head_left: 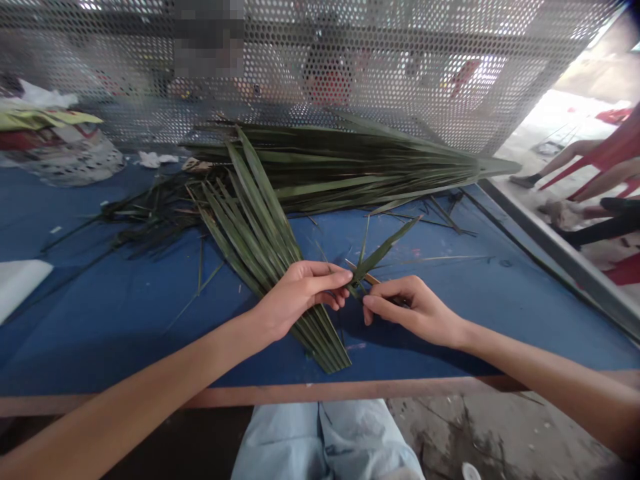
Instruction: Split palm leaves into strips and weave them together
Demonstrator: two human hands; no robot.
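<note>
My left hand (300,297) grips a bundle of long green palm leaflets (260,240) that fans across the blue table top (100,333), its cut ends pointing toward me. My right hand (415,310) pinches a narrow palm leaflet (385,250) between thumb and fingers, close to my left fingertips. A thin brown strip of midrib (363,275) runs into that pinch. Behind them lies a large palm frond (340,163), its leaflets gathered to a point at the right. Dark trimmed leaf scraps (150,213) are scattered at the left.
A perforated metal screen (400,67) stands behind the table, with blurred people beyond it. Plastic bags (60,153) are heaped at the far left, and white paper (20,283) lies at the left edge. Seated people's legs (585,173) and red chairs show at the right.
</note>
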